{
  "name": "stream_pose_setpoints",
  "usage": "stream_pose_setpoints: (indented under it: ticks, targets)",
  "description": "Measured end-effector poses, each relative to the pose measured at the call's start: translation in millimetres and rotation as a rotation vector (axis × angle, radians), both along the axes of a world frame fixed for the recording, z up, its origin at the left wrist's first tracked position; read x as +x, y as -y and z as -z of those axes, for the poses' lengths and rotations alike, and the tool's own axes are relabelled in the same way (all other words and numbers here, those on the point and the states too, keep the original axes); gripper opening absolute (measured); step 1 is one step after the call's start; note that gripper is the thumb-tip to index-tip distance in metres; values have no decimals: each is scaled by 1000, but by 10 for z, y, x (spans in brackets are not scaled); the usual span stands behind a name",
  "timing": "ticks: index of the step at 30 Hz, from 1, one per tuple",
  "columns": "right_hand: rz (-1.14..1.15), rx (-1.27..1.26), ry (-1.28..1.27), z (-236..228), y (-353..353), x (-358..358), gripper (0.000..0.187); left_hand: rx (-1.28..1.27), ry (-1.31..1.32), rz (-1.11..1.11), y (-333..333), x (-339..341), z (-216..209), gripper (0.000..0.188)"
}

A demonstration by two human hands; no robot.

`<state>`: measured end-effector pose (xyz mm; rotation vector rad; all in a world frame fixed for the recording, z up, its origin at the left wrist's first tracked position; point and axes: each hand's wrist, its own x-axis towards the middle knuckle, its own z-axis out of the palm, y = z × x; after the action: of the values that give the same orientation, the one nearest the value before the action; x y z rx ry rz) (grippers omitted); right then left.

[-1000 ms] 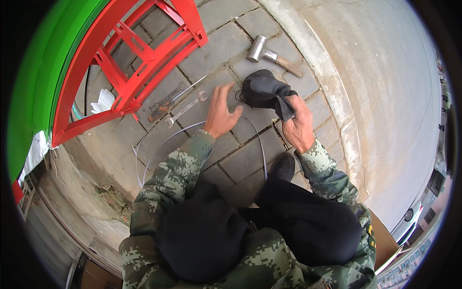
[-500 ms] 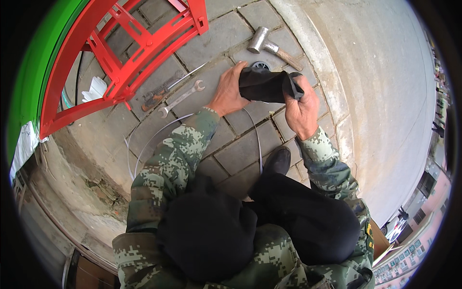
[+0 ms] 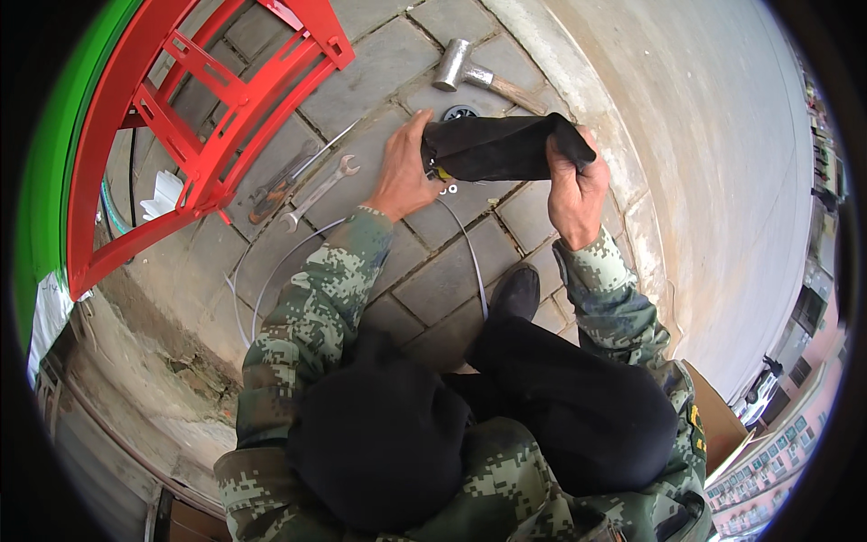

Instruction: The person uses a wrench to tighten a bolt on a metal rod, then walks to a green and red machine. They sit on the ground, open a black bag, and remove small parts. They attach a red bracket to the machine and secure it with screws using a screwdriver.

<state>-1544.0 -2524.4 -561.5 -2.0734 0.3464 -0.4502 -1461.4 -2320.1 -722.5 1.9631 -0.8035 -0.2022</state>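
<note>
Stretched between my two hands is a black, floppy sleeve-like piece [image 3: 497,149]; its exact kind is unclear. My left hand [image 3: 402,176] is closed on its left end, where a bit of yellow and some small metal parts peek out. At the other end my right hand [image 3: 576,197] pinches the folded edge, thumb in front. Under the sleeve, a small round black spoked part [image 3: 460,112] lies on the paving, partly covered. Small pale rings [image 3: 453,189] show just below my left hand's fingers.
Beyond the sleeve lies a hammer [image 3: 452,65] with a wooden handle. An open-ended wrench [image 3: 318,194] and orange-handled tools [image 3: 267,200] rest to the left. A thin grey cable [image 3: 470,244] curves over the paving. The red metal frame [image 3: 194,149] stands at upper left, beside a green panel [image 3: 45,181].
The sleeve has been drawn out longer and flatter, its left end now showing yellow and metal bits. The view has shifted slightly; tools and frame appear farther left.
</note>
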Motion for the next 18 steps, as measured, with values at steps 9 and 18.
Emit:
stream_pose_setpoints:
  ticks: [9,18]
  targets:
    - [-13,25,29,-18,99,6,19,-11,5,-11,0,8,-26,108]
    - [61,94,-2,-47,147,-21,12,-4,44,8,-5,35,-30,106]
